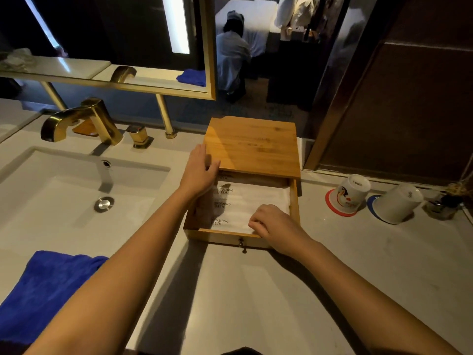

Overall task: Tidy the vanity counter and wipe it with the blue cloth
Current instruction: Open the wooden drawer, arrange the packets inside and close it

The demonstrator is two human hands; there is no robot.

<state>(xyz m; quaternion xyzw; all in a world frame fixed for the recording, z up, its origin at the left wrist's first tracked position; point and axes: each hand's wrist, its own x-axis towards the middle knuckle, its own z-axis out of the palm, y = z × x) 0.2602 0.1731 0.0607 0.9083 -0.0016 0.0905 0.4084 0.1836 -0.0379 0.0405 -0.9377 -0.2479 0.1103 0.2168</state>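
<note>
Pale vanity counter [256, 290] with wooden drawer box [252, 147], blue cloth [43, 285], two upturned cups [352, 192].

Matt wooden box [252, 147], fluffy blue cloth [46, 285] (terry-like), glossy brass faucet [84, 121]

Left hand [201, 172] flat, right hand [272, 225] curled

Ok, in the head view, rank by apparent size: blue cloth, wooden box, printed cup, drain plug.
1. Blue cloth, though it lies nearest the camera and runs off frame, so first place is unsure.
2. Wooden box, with its drawer pulled out.
3. Printed cup.
4. Drain plug.
</note>
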